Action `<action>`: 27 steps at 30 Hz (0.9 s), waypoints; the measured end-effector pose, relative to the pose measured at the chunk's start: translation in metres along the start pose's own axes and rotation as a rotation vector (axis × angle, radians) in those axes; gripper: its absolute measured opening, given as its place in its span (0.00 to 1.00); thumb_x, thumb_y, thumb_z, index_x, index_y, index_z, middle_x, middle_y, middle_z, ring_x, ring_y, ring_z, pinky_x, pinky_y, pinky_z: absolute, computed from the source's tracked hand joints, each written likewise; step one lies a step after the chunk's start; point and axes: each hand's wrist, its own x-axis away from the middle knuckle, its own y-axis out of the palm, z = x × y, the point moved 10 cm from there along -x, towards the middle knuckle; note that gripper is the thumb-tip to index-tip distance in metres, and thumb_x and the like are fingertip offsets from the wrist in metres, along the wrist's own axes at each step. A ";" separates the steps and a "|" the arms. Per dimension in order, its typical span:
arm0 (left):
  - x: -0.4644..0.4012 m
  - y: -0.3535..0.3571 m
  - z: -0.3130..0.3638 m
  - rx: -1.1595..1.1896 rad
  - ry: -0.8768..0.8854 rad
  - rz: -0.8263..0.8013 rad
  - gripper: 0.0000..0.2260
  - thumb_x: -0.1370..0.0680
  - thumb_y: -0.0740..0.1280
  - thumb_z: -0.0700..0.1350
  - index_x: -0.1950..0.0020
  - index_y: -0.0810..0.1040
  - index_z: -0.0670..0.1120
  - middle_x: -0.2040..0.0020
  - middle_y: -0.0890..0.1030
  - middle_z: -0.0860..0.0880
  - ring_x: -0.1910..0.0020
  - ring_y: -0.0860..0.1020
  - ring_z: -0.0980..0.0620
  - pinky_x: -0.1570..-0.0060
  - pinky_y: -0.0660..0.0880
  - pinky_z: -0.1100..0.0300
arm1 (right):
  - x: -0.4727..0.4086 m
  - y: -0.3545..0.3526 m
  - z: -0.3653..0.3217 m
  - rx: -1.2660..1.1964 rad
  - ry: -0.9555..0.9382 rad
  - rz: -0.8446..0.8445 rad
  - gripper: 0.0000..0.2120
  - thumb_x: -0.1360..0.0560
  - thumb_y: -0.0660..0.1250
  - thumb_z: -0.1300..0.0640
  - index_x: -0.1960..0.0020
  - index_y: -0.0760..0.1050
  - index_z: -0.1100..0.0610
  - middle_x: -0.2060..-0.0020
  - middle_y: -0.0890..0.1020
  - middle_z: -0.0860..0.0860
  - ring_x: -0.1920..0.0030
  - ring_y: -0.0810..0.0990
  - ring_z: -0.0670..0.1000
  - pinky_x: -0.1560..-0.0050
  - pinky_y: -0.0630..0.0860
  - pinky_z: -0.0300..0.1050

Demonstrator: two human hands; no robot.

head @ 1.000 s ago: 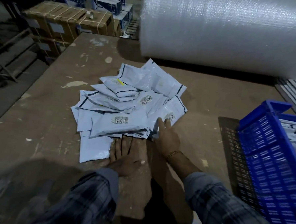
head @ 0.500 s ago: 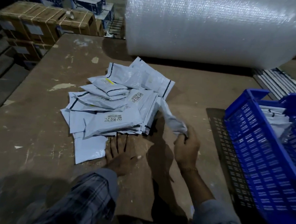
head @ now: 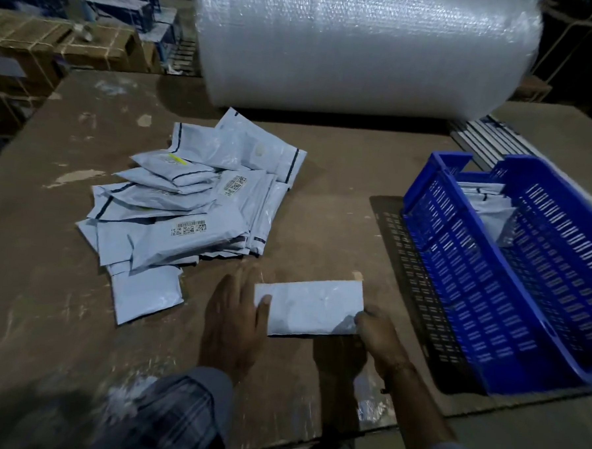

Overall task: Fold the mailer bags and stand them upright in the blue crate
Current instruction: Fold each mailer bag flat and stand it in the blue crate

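One white mailer bag (head: 309, 307) lies flat on the brown table in front of me, pulled out of the pile. My left hand (head: 234, 320) rests on its left end with the thumb on top of it. My right hand (head: 376, 335) pinches its lower right corner. A loose pile of mailer bags (head: 193, 201), some with barcode labels, lies to the left. The blue crate (head: 489, 303) stands at the right, with a few folded bags (head: 490, 214) upright at its far end.
A big roll of bubble wrap (head: 362, 46) fills the back of the table (head: 325, 164). Cardboard boxes (head: 57, 47) are stacked beyond the left edge. Flat strips (head: 477, 134) lie behind the crate.
My right hand drew one bag out of the pile's right side and laid it flat near me. My left hand moved from the table beside the pile onto the bag's left end.
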 end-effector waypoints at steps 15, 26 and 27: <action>0.003 0.081 0.007 -0.458 0.262 -0.355 0.25 0.12 0.45 0.56 0.15 0.58 0.53 0.15 0.57 0.43 0.17 0.59 0.41 0.21 0.58 0.37 | 0.000 0.087 -0.035 0.958 -0.780 0.125 0.26 0.16 0.51 0.45 0.20 0.65 0.51 0.21 0.66 0.57 0.22 0.64 0.60 0.22 0.60 0.57; -0.002 0.091 0.006 -0.487 0.278 -0.361 0.25 0.12 0.48 0.55 0.16 0.61 0.51 0.16 0.61 0.42 0.18 0.62 0.39 0.21 0.59 0.39 | -0.011 0.093 -0.027 0.986 -0.758 0.114 0.27 0.15 0.47 0.44 0.20 0.66 0.48 0.19 0.63 0.57 0.20 0.62 0.60 0.21 0.60 0.60; -0.003 0.093 0.005 -0.480 0.278 -0.370 0.25 0.12 0.49 0.55 0.16 0.62 0.51 0.15 0.60 0.43 0.18 0.61 0.40 0.21 0.59 0.39 | -0.012 0.094 -0.028 0.985 -0.760 0.116 0.26 0.16 0.48 0.44 0.20 0.67 0.48 0.19 0.63 0.58 0.20 0.62 0.60 0.21 0.61 0.60</action>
